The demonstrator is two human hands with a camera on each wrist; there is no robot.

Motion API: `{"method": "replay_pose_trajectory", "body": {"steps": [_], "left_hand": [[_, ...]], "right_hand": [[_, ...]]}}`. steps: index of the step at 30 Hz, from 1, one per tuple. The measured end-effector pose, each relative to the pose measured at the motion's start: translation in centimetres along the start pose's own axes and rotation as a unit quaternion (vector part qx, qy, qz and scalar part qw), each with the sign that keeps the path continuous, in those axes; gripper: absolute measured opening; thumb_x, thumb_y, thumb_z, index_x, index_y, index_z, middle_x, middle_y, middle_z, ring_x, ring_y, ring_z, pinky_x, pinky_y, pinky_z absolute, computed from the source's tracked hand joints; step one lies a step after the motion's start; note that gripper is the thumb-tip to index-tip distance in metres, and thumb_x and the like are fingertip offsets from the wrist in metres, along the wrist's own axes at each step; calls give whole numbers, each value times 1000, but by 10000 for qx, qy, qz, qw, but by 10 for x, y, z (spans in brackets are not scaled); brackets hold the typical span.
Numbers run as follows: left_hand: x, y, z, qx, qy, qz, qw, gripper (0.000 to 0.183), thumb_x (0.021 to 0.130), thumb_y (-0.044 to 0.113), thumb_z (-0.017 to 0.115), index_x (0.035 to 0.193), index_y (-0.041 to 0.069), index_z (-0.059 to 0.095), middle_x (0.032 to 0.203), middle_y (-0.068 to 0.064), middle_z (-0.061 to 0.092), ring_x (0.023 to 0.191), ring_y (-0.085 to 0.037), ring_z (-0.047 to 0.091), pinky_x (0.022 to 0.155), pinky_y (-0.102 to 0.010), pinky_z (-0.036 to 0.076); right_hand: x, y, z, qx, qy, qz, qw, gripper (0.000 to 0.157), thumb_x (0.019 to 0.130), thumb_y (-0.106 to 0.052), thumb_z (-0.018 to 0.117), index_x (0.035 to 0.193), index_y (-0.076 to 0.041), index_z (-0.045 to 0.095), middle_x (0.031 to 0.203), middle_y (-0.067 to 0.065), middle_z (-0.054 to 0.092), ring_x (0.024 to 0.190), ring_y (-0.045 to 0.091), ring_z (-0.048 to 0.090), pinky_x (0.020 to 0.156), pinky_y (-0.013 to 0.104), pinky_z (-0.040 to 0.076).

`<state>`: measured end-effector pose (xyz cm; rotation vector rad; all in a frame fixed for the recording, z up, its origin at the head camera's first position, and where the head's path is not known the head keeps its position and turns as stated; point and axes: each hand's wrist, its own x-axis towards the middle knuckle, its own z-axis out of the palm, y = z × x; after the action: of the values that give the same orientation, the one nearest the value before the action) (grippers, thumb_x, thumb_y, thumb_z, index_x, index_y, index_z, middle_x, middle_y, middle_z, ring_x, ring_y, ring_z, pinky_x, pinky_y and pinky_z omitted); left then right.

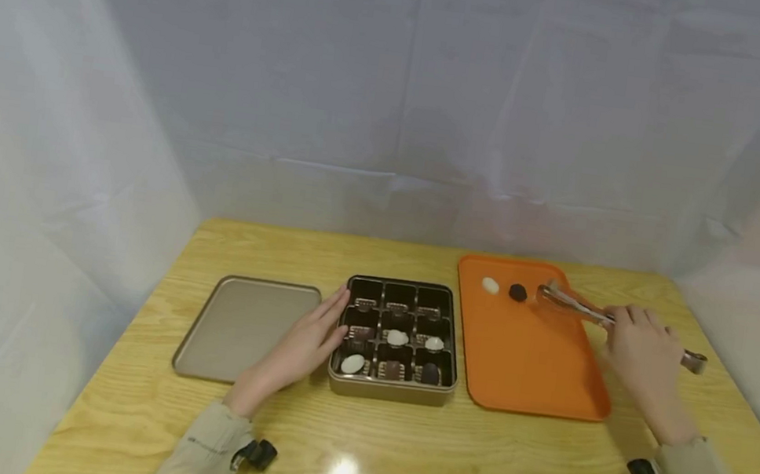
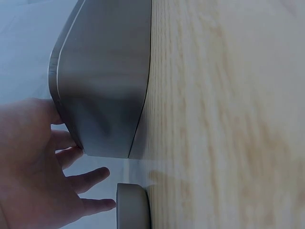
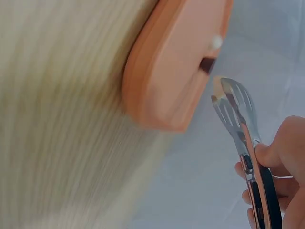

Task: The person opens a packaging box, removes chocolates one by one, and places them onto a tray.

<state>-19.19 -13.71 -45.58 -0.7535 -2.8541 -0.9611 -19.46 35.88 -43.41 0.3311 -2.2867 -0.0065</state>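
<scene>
A metal tin [image 1: 391,391] with a divided insert stands mid-table, with white and brown chocolates in its middle and front rows. Against its left rim rests my left hand [image 1: 305,341], fingers extended; the left wrist view shows the fingertips [image 2: 69,156] at the tin's upper edge. My right hand [image 1: 642,360] grips metal tongs [image 1: 581,307] over the right side of an orange tray [image 1: 535,367]. A pale piece [image 3: 219,87] shows between the tongs' tips in the right wrist view. On the tray lie a white chocolate [image 1: 490,285] and a dark chocolate [image 1: 518,293].
Left of the tin, a flat metal lid [image 1: 247,331] lies on the wooden table [image 1: 395,460], partly behind my left forearm. White sheeting [image 1: 395,112] hangs behind the table and along both sides.
</scene>
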Motion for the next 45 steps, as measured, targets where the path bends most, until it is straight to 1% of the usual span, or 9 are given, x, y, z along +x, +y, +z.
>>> {"method": "replay_pose_trajectory", "body": {"steps": [6, 13, 22, 27, 29, 33, 37, 43, 45], "left_hand": [[0, -2, 1, 59, -21, -30, 10000, 62, 108, 23, 49, 160, 1, 23, 168, -10, 15, 149, -40, 28, 121, -57, 26], [0, -2, 0, 88, -80, -90, 9999, 62, 109, 25, 49, 160, 3, 21, 168, -9, 14, 150, -39, 27, 121, -57, 26], [1, -2, 1, -19, 16, -22, 10000, 61, 108, 21, 50, 159, 0, 23, 168, -12, 16, 149, -41, 28, 121, -57, 26], [1, -2, 1, -38, 3, -9, 10000, 61, 108, 21, 50, 159, -1, 23, 168, -12, 15, 149, -41, 28, 121, -58, 26], [1, -2, 1, -55, -11, -18, 10000, 61, 108, 21, 49, 159, 0, 22, 168, -12, 15, 149, -41, 27, 121, -58, 26], [1, -2, 1, -76, -46, -21, 10000, 61, 109, 22, 48, 159, 1, 22, 168, -11, 15, 150, -41, 27, 121, -58, 26], [1, -3, 1, -36, -45, -16, 10000, 61, 109, 22, 48, 160, 1, 22, 168, -11, 15, 150, -40, 27, 121, -57, 26], [1, -3, 2, -47, -5, -26, 10000, 61, 108, 22, 49, 159, 1, 23, 168, -12, 16, 150, -41, 27, 121, -58, 26], [1, -2, 2, -71, 4, -33, 10000, 61, 108, 22, 49, 159, 0, 23, 168, -12, 16, 149, -42, 28, 121, -59, 26]], "right_hand": [[2, 12, 11, -85, -33, -84, 9999, 10, 84, 1, 71, 92, 6, 74, 82, 24, 68, 68, 41, 59, 40, 42, 31], [6, 14, 15, -180, -44, -220, 9996, 10, 86, -2, 72, 90, 8, 73, 78, 25, 66, 65, 41, 58, 39, 44, 33], [3, 12, 5, 82, -1322, 566, 9896, 15, 87, -4, 68, 96, 8, 69, 89, 26, 64, 79, 44, 56, 53, 53, 41], [3, 14, 0, 78, -1694, 759, 9826, 18, 86, -1, 62, 98, 10, 68, 93, 28, 63, 82, 45, 56, 57, 56, 43], [4, 14, -2, 84, -1601, 874, 9832, 21, 85, 1, 60, 102, 10, 68, 96, 29, 62, 86, 46, 56, 59, 57, 43], [6, 11, -3, 81, -829, 917, 9923, 19, 92, -3, 64, 106, 9, 68, 98, 31, 63, 89, 50, 57, 58, 60, 43], [10, 4, -7, 340, -161, 610, 9974, 23, 95, -10, 68, 104, 11, 66, 91, 33, 64, 82, 53, 57, 59, 62, 45], [16, -17, -17, 571, 269, -345, 9974, 66, 105, -45, 39, 106, 14, 67, 86, 31, 66, 75, 49, 61, 63, 58, 53], [19, -27, -19, 532, 394, -517, 9965, 69, 106, -49, 34, 108, 12, 68, 89, 28, 67, 77, 47, 62, 63, 56, 55]]}}
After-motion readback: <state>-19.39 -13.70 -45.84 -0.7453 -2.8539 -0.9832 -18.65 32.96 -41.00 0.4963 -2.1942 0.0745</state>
